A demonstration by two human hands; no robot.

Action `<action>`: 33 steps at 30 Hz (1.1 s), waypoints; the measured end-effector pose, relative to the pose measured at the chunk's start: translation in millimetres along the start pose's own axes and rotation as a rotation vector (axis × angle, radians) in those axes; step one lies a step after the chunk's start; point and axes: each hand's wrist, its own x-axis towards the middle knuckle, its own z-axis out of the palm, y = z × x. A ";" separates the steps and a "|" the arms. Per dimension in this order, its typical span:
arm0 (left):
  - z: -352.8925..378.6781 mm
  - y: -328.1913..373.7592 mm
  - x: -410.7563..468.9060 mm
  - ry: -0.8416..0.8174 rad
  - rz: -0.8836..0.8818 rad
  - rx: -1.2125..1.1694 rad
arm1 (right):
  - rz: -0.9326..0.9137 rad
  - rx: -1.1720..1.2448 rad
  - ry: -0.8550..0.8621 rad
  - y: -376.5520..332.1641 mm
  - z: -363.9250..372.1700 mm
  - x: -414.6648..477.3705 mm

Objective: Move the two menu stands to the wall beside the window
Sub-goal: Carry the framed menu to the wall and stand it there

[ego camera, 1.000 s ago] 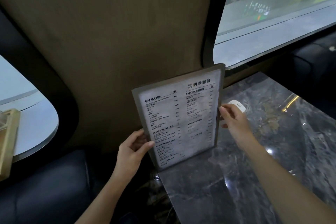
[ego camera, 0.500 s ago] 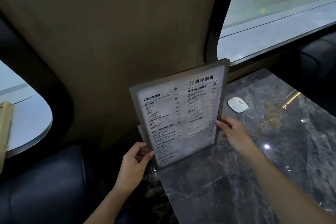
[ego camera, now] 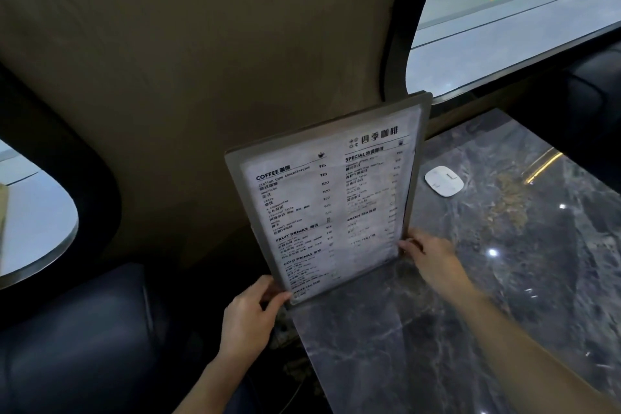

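A tall menu stand with a grey frame and a white printed sheet stands upright on the far left corner of the dark marble table, close to the tan wall beside the window. My left hand grips its lower left corner, thumb on the front. My right hand holds its lower right edge near the base. A second menu stand cannot be made out separately; anything behind the front one is hidden.
A small white oval device lies on the table right of the stand. Dark padded seats sit at left below the wall. Another rounded window shows at far left. The table's left edge runs under my left hand.
The menu stand has come down and slightly nearer the wall, its base now at the table corner. Both hands slid down its sides to the lower corners.
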 end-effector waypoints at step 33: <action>-14.2 -3.5 67.6 0.192 -0.162 0.007 | -0.012 -0.216 0.025 -65.9 21.5 69.2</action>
